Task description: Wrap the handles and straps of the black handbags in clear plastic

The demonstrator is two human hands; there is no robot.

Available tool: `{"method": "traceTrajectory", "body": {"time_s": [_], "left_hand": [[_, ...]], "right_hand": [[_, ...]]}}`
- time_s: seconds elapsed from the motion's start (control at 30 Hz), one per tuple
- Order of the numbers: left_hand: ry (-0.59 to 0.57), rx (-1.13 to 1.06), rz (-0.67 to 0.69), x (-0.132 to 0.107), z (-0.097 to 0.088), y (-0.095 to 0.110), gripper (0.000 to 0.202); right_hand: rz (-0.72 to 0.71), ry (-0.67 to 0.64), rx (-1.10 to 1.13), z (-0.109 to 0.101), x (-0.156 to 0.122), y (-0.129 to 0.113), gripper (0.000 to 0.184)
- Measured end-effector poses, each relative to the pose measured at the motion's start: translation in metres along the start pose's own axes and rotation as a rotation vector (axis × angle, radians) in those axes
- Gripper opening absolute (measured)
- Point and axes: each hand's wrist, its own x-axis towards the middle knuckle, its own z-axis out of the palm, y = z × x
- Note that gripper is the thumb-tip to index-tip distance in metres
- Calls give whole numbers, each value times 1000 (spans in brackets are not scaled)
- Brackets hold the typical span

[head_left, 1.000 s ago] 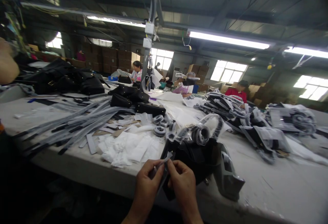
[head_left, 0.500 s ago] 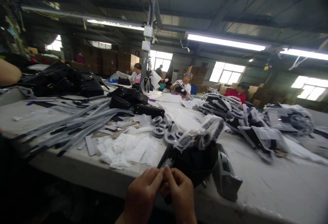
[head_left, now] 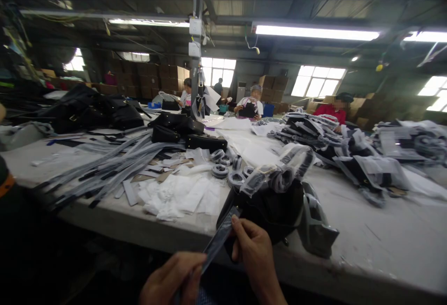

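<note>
A dark strap in clear plastic wrap (head_left: 219, 243) runs slantwise between my hands at the table's front edge. My left hand (head_left: 173, 274) is closed on its lower part. Higher up, my right hand (head_left: 254, 251) pinches the strap near its end, thumb on top. Just behind my right hand stands a black bag (head_left: 270, 214), with its plastic-wrapped handles (head_left: 275, 174) raised on top. A grey tape dispenser (head_left: 317, 230) touches or nearly touches the bag's right side.
Left of the bag lie white sheets (head_left: 181, 195), plastic-wrapped straps (head_left: 115, 165) and wrapped rolls (head_left: 220, 171). Black bags (head_left: 87, 109) are heaped at the far left. Wrapped bags (head_left: 375, 172) are piled on the right. Co-workers sit across the table (head_left: 363, 249).
My left hand has moved down and left, away from my right hand, and a length of wrapped strap now shows between them. The camera view has shifted slightly.
</note>
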Motion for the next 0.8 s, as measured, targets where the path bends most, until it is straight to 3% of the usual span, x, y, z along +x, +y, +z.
{"method": "traceTrajectory", "body": {"time_s": [0.07, 0.13, 0.23, 0.37, 0.47, 0.53, 0.6, 0.7, 0.8], "left_hand": [[-10, -34, -263, 25, -3, 9, 15], [-133, -192, -442, 48, 7, 13, 23], [-331, -492, -616, 65, 33, 10, 38], [-367, -655, -764, 62, 56, 4, 44], [-317, -661, -810, 57, 58, 1, 47], [-292, -640, -831, 55, 58, 0, 48], [-283, -620, -846, 53, 59, -1, 49], [-276, -610, -844, 50, 64, -1, 50], [-230, -595, -860, 47, 68, -4, 51]], "right_hand": [[-17, -10, -22, -1, 0, 0, 47], [-42, -16, -39, 0, 0, -1, 46], [-97, -24, -88, 0, -2, -4, 44], [-257, 28, -315, -18, -11, -15, 46], [-386, 311, -480, -66, -13, -24, 41], [-348, 611, -520, -115, -7, -25, 34], [-229, 771, -561, -169, 7, -20, 36], [-76, 746, -575, -230, 33, -5, 40], [33, 625, -493, -251, 49, 10, 40]]}}
